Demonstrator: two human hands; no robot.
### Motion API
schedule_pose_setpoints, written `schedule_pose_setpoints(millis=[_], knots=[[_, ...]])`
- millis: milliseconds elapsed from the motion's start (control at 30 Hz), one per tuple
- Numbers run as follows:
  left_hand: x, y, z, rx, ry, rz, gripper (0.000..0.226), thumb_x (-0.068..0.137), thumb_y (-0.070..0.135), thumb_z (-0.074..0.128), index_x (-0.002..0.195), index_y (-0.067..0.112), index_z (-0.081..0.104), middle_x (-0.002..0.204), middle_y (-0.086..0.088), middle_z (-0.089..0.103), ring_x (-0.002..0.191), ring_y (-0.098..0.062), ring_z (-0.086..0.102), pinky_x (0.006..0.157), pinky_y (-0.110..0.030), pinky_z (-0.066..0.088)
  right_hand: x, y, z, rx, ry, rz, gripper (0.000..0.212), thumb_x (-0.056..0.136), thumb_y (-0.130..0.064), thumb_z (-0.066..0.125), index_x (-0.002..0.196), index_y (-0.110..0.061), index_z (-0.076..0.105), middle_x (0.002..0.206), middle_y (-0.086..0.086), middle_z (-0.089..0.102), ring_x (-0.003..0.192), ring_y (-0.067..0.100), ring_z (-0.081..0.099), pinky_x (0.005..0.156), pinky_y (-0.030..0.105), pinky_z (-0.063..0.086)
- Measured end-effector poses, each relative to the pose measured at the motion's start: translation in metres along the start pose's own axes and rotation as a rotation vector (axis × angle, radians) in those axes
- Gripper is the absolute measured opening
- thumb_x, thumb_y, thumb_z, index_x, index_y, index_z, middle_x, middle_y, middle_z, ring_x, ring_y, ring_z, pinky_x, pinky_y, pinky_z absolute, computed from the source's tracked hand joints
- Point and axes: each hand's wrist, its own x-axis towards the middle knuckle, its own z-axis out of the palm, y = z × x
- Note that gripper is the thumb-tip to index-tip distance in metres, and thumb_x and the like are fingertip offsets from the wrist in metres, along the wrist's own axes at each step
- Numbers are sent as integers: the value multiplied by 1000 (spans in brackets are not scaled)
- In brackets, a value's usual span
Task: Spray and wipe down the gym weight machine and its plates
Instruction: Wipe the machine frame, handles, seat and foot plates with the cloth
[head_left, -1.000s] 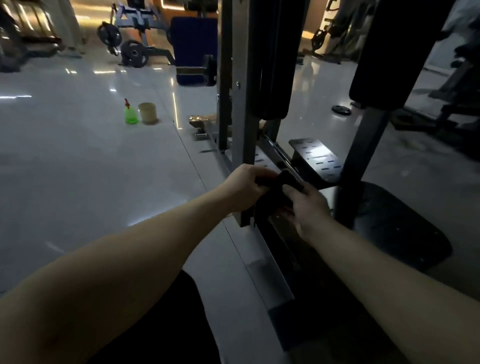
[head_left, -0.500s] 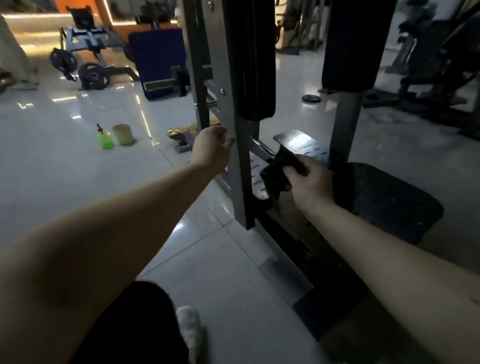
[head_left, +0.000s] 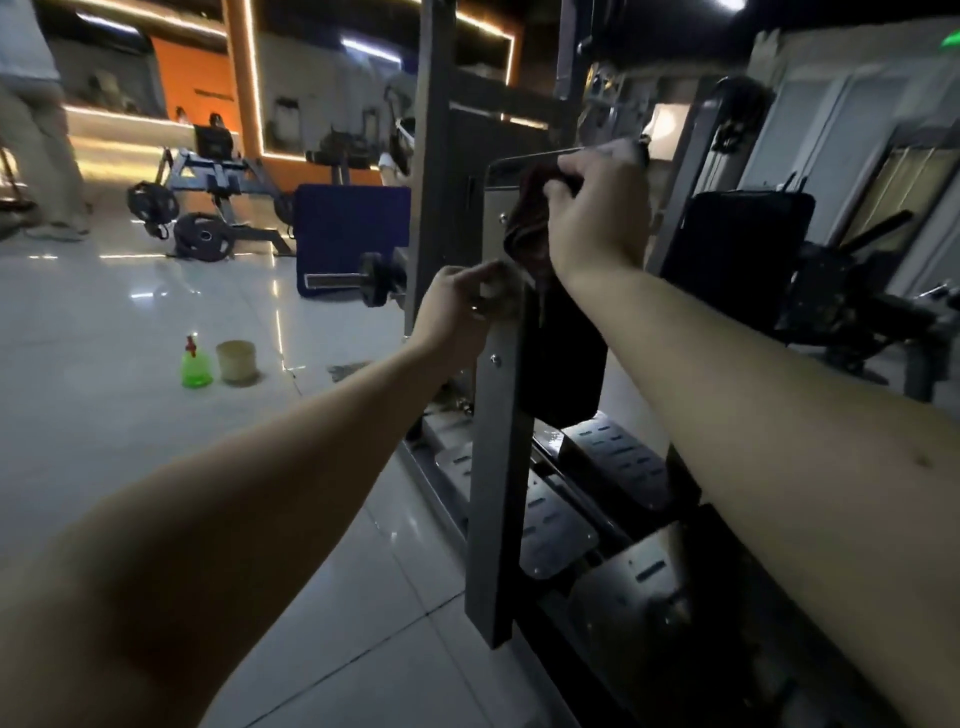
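Note:
The grey steel upright (head_left: 496, 467) of the weight machine stands in front of me, with a black pad (head_left: 563, 358) behind it and perforated metal foot plates (head_left: 618, 457) at its base. My right hand (head_left: 597, 218) grips a dark cloth (head_left: 527, 228) bunched against the plate near the top of the upright. My left hand (head_left: 460, 312) curls round the upright's left edge just below the cloth. A green spray bottle (head_left: 196, 364) stands on the floor to the left, far from both hands.
A small beige tub (head_left: 236, 361) sits beside the spray bottle on the shiny tiled floor (head_left: 130, 415). A blue mat (head_left: 353, 234) and a plate-loaded machine (head_left: 208, 208) stand behind. A person's legs (head_left: 41, 156) are at far left. More machines (head_left: 831, 291) crowd the right.
Both hands have risen from the machine's base up the upright. The left hand let go of the cloth and now holds the upright; the right hand carried the cloth to the top.

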Motion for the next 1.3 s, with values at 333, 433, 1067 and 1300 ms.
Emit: schedule_pose_setpoints(millis=[333,433,1067,1300], knots=[[-48,-63,27,-130,-102,35,59,90,-13,60,141,17,57,147,1,40,132,-8,45,111,-20,43,-105,55,28,-181,-260,-32,24,105,-12,52,118,0,69,134,13,54,109,27,63,89,22,45],[-64,-67,37,-252,-109,-59,59,93,-14,56,139,23,58,148,9,40,137,-9,44,112,-26,45,-68,33,22,-135,-172,-3,31,103,-13,56,132,-7,65,134,10,55,116,24,60,93,18,38],[-13,27,-62,-210,-38,-18,15,92,12,71,105,18,75,106,2,73,103,-17,69,96,-45,56,-53,13,-31,267,-605,340,25,86,-30,82,106,-26,69,100,-4,71,92,11,69,69,25,52],[-7,50,-51,-267,83,-199,29,94,38,70,115,17,69,107,-3,70,100,-19,68,89,-42,59,-20,-12,-23,267,-538,226,13,90,-21,79,103,-20,77,95,-7,76,91,8,72,86,24,58]])
